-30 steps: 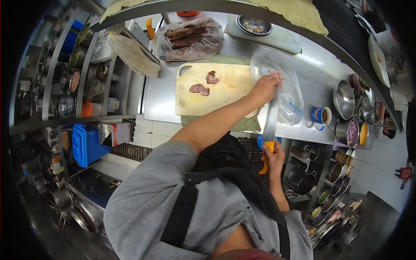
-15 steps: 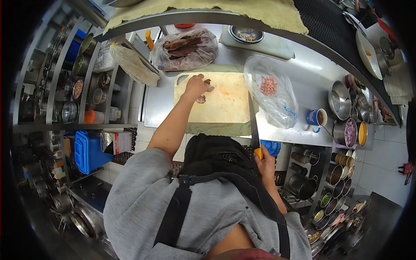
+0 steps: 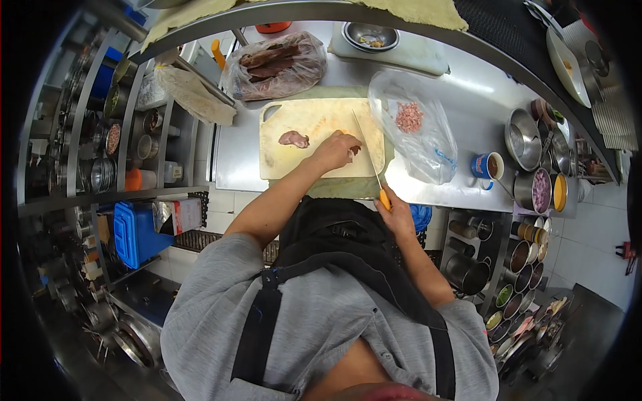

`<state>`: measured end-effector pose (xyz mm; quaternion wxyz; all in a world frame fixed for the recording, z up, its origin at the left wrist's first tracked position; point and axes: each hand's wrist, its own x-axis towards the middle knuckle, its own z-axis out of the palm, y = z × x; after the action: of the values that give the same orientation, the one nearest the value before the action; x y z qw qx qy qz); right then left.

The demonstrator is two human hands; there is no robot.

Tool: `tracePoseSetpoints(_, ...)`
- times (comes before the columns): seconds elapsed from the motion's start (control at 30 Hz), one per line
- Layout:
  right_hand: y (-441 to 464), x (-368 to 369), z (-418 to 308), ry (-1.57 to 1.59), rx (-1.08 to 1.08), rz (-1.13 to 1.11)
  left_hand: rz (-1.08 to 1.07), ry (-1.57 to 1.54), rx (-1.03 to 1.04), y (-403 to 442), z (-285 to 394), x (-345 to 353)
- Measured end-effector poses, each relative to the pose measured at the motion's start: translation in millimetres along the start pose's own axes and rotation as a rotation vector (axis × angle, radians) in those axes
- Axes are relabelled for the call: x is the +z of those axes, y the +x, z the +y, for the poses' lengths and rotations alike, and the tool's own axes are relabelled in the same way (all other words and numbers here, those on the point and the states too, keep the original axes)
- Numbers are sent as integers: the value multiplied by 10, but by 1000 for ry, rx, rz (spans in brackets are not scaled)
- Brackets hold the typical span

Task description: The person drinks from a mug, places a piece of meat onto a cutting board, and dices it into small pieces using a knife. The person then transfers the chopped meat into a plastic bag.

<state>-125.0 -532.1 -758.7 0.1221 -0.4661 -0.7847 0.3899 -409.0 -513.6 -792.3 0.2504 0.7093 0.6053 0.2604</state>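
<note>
On the pale cutting board [image 3: 294, 162], my left hand [image 3: 336, 151] has its fingers around a small piece of dark meat [image 3: 354, 152]. My right hand [image 3: 394, 208] grips the yellow handle of a long knife [image 3: 367, 147], whose blade lies over the right part of the board, just right of the meat. Another piece of meat [image 3: 294, 139] rests on the left part of the board. To the right, diced pink meat [image 3: 409, 117] sits on a clear plastic bag [image 3: 428, 155].
A bag of large meat pieces [image 3: 275, 65] stands behind the board, and a metal bowl [image 3: 370, 37] sits at the back. On the right are a blue cup [image 3: 487, 166], steel bowls [image 3: 523, 138] and a pot of chopped purple pieces [image 3: 541, 192]. A shelf edge [image 3: 294, 11] crosses overhead.
My left hand went from the diced meat to the board's left side, then moved right with one meat piece. The knife has come up over the board's right part.
</note>
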Motion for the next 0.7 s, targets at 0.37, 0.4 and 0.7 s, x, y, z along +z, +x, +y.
tracePoseSetpoints(0.37,250,5,-68,62,23,-62,216,154,-74,7,46,140)
tracePoseSetpoints(0.4,303,9,-91,62,30,-62,241,158,-44,7,59,140)
tracePoseSetpoints(0.7,722,230,-93,41,71,-131,302,198,15,8,-10,221)
